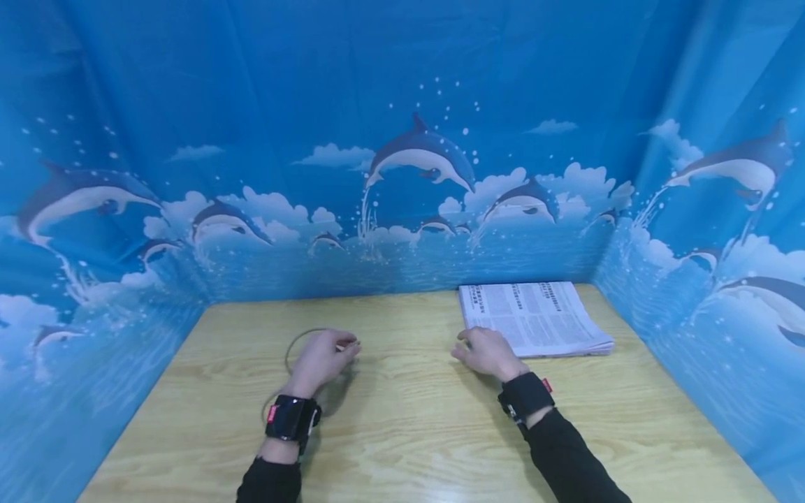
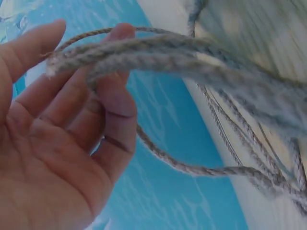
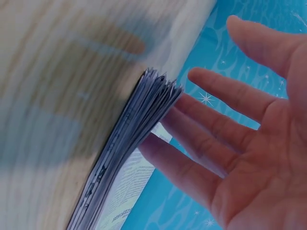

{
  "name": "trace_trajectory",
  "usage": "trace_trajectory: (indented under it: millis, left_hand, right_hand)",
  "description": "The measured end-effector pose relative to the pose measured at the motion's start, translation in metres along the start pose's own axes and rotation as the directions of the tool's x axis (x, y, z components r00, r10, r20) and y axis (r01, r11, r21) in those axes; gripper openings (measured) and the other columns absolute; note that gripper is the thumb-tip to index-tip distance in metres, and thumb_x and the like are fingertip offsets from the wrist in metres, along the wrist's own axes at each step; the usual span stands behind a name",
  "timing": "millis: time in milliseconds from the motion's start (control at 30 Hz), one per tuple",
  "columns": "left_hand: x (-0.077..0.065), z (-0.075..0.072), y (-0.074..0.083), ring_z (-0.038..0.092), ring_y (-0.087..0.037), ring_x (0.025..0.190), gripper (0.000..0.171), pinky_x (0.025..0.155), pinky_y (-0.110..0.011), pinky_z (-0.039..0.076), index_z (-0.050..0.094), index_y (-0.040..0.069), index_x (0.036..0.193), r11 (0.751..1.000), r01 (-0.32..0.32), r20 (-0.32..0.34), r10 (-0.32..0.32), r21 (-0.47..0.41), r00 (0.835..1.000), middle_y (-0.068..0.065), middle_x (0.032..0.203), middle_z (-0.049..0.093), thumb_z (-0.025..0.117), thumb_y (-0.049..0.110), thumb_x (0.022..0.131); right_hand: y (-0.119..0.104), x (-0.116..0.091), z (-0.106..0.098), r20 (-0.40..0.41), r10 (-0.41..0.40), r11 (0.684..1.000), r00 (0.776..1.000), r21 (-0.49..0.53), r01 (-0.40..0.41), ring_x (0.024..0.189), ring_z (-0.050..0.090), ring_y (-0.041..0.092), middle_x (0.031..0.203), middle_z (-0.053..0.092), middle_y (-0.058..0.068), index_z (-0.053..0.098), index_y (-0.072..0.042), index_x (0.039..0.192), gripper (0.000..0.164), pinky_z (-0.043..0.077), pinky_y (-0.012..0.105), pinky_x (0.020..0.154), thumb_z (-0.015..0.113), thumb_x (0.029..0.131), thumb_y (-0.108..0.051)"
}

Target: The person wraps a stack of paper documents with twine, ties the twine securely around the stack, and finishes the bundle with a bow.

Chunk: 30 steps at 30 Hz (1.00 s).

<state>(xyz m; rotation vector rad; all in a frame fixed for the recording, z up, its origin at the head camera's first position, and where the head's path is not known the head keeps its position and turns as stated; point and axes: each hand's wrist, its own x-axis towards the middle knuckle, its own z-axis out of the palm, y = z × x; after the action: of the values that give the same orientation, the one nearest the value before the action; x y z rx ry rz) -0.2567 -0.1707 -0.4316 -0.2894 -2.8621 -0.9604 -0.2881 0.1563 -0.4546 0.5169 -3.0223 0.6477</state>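
A length of thin tan twisted rope (image 2: 163, 64) runs through the fingers of my left hand (image 1: 323, 360), which are curled around it. In the left wrist view one rope end lies between thumb and fingers, and several strands trail down to the table. Seen from the head, part of the rope loops out left of the hand; the rest is hidden beneath the hand and wrist. My right hand (image 1: 487, 351) holds nothing, its fingers relaxed beside the near left corner of a folded newspaper stack (image 1: 534, 318). Whether the fingertips touch the paper I cannot tell.
Both hands are over a pale wood-grain table (image 1: 402, 419). A blue curtain (image 1: 302, 84) printed with dolphins and clouds hangs along the back and both sides. A black band (image 1: 292, 418) sits on the left wrist, another band (image 1: 527, 397) on the right.
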Motion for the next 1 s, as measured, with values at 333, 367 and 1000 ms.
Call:
trace_trajectory:
  millis: [333, 367, 1000]
  left_hand:
    - [0.005, 0.019, 0.018, 0.052, -0.008, 0.055, 0.009, 0.052, -0.027, 0.044, 0.072, 0.011, 0.094, 0.997, -0.056, -0.019, 0.057, 0.045, 0.998, 0.001, 0.075, 0.067, 0.066, 0.017, 0.094]
    - [0.005, 0.021, 0.019, 0.05, -0.009, 0.053, 0.008, 0.05, -0.027, 0.043, 0.07, 0.012, 0.092, 0.998, -0.044, -0.022, 0.046, 0.053, 0.999, 0.003, 0.071, 0.064, 0.065, 0.018, 0.094]
    - [0.003, 0.043, 0.029, 0.053, -0.003, 0.063, 0.004, 0.058, -0.021, 0.046, 0.057, 0.016, 0.1, 0.963, -0.263, -0.031, 0.264, 0.052, 0.964, 0.006, 0.079, 0.065, 0.057, 0.021, 0.1]
  right_hand:
    - [-0.012, 0.0, 0.005, -0.046, 0.016, 0.999, 0.999, 0.034, -0.014, 0.108, 0.066, 0.034, 0.115, 0.07, 0.016, 0.068, -0.002, 0.117, 0.035, 0.052, 0.047, 0.092, 0.068, 0.092, -0.026]
    - [-0.015, 0.001, 0.007, -0.056, 0.004, 0.999, 0.998, 0.036, -0.002, 0.107, 0.066, 0.033, 0.115, 0.07, 0.015, 0.069, -0.003, 0.117, 0.035, 0.052, 0.047, 0.091, 0.069, 0.091, -0.026]
    - [-0.062, 0.017, 0.037, -0.125, -0.255, 0.953, 0.959, 0.137, 0.271, 0.084, 0.068, 0.01, 0.098, 0.075, 0.0, 0.073, -0.015, 0.113, 0.025, 0.054, 0.029, 0.075, 0.07, 0.091, -0.025]
